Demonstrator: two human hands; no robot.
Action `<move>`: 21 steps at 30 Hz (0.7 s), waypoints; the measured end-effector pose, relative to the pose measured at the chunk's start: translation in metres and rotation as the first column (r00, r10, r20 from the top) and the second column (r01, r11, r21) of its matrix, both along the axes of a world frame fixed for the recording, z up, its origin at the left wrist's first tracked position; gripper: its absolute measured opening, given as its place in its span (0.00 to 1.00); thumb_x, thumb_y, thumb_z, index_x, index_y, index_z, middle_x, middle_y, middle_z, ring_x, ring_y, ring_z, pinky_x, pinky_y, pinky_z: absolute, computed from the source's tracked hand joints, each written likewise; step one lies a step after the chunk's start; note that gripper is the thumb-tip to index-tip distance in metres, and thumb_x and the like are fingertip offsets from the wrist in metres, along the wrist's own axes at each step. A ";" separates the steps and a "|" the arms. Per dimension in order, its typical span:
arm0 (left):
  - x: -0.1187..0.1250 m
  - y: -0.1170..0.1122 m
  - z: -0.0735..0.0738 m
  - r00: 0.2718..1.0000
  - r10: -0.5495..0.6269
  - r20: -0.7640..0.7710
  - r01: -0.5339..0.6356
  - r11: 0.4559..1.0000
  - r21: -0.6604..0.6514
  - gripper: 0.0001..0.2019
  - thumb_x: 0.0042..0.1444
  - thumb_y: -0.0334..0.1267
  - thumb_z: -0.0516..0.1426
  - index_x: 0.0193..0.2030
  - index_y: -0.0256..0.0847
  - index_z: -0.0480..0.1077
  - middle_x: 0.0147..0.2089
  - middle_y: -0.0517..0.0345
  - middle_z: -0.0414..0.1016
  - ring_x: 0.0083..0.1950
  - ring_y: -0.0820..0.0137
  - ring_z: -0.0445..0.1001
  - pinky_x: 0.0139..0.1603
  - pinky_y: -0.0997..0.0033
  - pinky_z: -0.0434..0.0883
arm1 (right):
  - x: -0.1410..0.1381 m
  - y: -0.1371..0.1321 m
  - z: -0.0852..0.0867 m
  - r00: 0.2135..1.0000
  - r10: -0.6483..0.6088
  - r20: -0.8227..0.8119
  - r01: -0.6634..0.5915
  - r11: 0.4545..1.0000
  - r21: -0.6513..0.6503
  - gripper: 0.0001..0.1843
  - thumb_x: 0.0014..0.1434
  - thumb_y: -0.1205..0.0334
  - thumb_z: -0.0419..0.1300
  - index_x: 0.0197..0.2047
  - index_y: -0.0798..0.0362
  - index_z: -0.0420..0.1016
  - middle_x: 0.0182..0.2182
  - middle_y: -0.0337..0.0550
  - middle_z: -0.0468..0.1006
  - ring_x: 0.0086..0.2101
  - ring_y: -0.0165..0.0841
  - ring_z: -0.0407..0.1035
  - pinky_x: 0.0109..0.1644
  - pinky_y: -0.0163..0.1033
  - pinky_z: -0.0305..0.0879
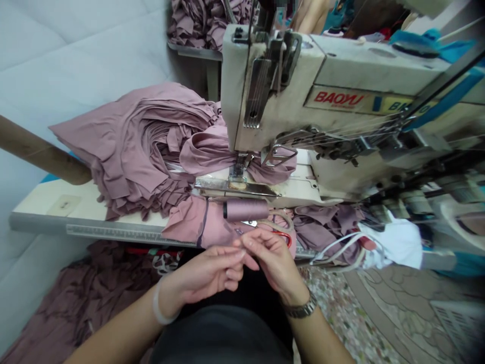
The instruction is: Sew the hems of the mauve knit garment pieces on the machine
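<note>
Such fine two-handed work seems to call for a light, steady pinch with relaxed wrists. Bent inward, the left hand (215,270) and right hand (275,263) meet just before the mauve cylindrical thread spool (248,209) at the pale flat surface's (38,202) front; their fingers (229,259) pinch closed, on what cannot be told

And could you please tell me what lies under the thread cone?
Pink cloth shows along the near side of the thread cone; whatever the cone directly covers is hidden.
</note>
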State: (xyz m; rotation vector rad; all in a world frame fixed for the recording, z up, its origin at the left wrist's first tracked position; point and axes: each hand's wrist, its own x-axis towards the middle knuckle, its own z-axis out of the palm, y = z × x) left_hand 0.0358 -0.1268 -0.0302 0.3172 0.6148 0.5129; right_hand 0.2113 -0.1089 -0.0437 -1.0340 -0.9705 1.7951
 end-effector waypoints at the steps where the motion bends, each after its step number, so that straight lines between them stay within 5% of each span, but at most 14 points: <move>1: 0.001 0.002 0.000 0.997 0.054 0.049 -0.051 0.997 -0.059 0.12 0.60 0.42 0.61 0.39 0.32 0.75 0.27 0.63 0.50 0.26 0.82 0.51 0.28 0.81 0.52 | 0.001 -0.001 -0.001 0.998 -0.041 -0.053 0.040 0.999 -0.022 0.10 0.57 0.54 0.66 0.40 0.49 0.78 0.37 0.42 0.82 0.35 0.30 0.75 0.45 0.37 0.70; 6: 0.003 0.007 -0.001 0.971 0.179 0.159 -0.149 0.972 -0.183 0.09 0.58 0.40 0.63 0.39 0.35 0.74 0.28 0.63 0.49 0.27 0.81 0.55 0.27 0.82 0.54 | 0.003 -0.013 -0.002 1.000 0.019 0.013 -0.020 0.999 0.038 0.11 0.56 0.56 0.67 0.43 0.48 0.79 0.46 0.43 0.79 0.47 0.34 0.72 0.55 0.40 0.67; 11: 0.007 0.006 0.001 0.979 0.176 0.104 -0.162 0.979 -0.127 0.11 0.56 0.42 0.64 0.41 0.37 0.74 0.28 0.64 0.52 0.27 0.82 0.55 0.27 0.82 0.54 | -0.006 -0.018 -0.002 0.996 -0.062 0.058 0.057 0.995 0.086 0.06 0.57 0.56 0.67 0.37 0.48 0.81 0.41 0.42 0.80 0.43 0.33 0.73 0.52 0.39 0.68; 16: 0.009 0.007 -0.001 0.943 0.270 -0.195 -0.232 0.952 0.198 0.18 0.55 0.49 0.63 0.44 0.36 0.76 0.29 0.61 0.59 0.27 0.81 0.55 0.25 0.81 0.50 | -0.008 -0.021 -0.006 0.962 -0.238 0.131 0.209 0.957 0.200 0.04 0.58 0.58 0.65 0.35 0.47 0.82 0.42 0.42 0.80 0.45 0.35 0.72 0.54 0.41 0.66; 21: 0.012 0.008 -0.006 0.836 0.364 -0.412 -0.156 0.876 0.456 0.18 0.55 0.49 0.63 0.42 0.35 0.79 0.32 0.54 0.73 0.31 0.76 0.63 0.32 0.77 0.60 | -0.006 -0.029 -0.010 0.954 -0.295 0.059 0.273 0.931 0.241 0.05 0.59 0.62 0.64 0.37 0.42 0.82 0.41 0.39 0.76 0.44 0.32 0.69 0.50 0.37 0.67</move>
